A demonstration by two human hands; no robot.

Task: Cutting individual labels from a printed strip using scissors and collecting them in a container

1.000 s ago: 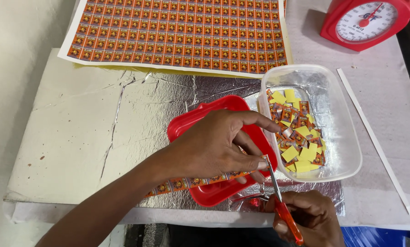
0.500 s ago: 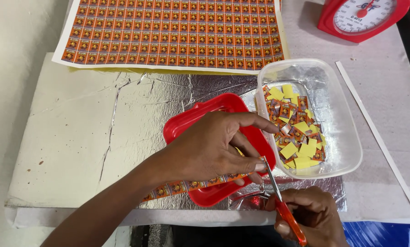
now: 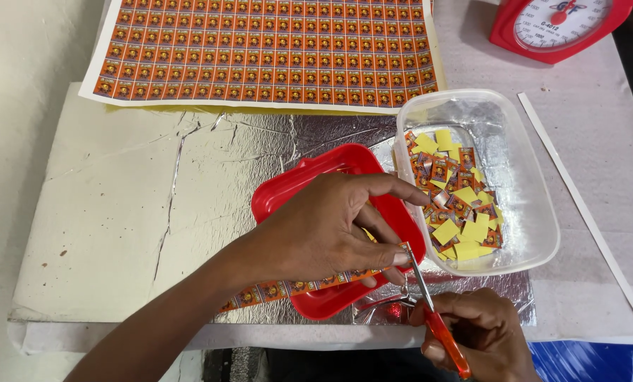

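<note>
Head view: the left hand (image 3: 323, 230) reaches in from the lower left and lies over a red tray (image 3: 309, 185) near the front edge of the surface (image 3: 599, 141). Its grip is clamped on a narrow orange printed strip (image 3: 288, 286), thumb and fingertips pinching the strip's right end just beside the tray's right rim. The rest of the strip runs left and down across the tray's front rim, under the wrist.

The right hand (image 3: 482, 332) sits at the front edge, its grip closed around the orange handles of a pair of scissors (image 3: 429, 304). The blades point up toward the pinched end of the strip; whether they touch it cannot be told.

Just right of the tray stands a clear plastic tub (image 3: 535, 212) holding small cut orange and yellow squares (image 3: 458, 205). A crinkled silver foil sheet (image 3: 245, 155) lies under tray and tub. At the back edge lies a large uncut printed sheet (image 3: 267, 49); at the back right corner, a red dial scale (image 3: 560, 25). A thin white paper strip (image 3: 578, 205) lies along the right side.
</note>
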